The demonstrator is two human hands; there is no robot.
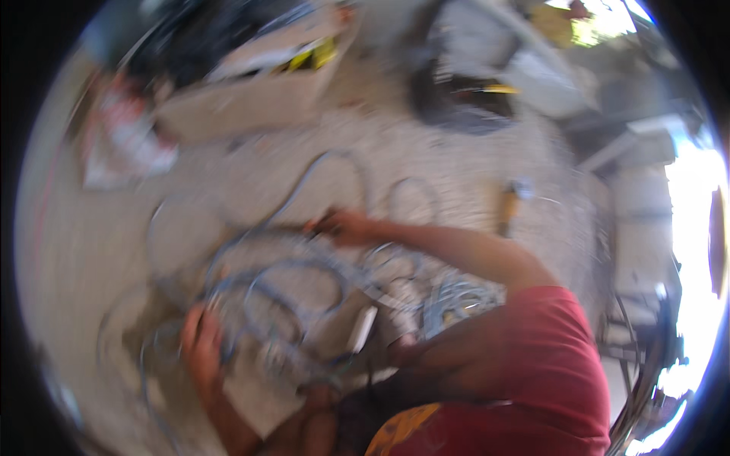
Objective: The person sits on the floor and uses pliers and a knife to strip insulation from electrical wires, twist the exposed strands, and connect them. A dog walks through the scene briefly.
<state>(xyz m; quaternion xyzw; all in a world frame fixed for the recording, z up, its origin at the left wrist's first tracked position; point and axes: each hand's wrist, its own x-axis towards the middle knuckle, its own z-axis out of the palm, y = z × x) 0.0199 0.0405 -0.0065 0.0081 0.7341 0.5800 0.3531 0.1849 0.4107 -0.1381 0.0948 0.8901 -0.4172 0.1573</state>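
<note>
Loops of grey-blue cable [304,178] lie spread over the floor before me, blurred by motion. At the lower left my left hand [201,343] is closed around strands of the cable where several loops come together. My right hand [342,228], farther off and near the middle, is closed in a pinch. A thin dark length and a small orange spot show at its fingertips, too smeared to name; cable passes just beneath. A white oblong piece [363,329] stands between the hands and my legs. More coiled cable [456,304] is heaped beside my leg at the right.
A cardboard box [243,110] full of dark stuff stands at the far left, beside a white-and-red sack [125,140]. Beyond the right hand is a black container [464,102]. A yellow-orange tool [508,209] lies on the floor [251,163] at right. Boards and metal stand along the right edge.
</note>
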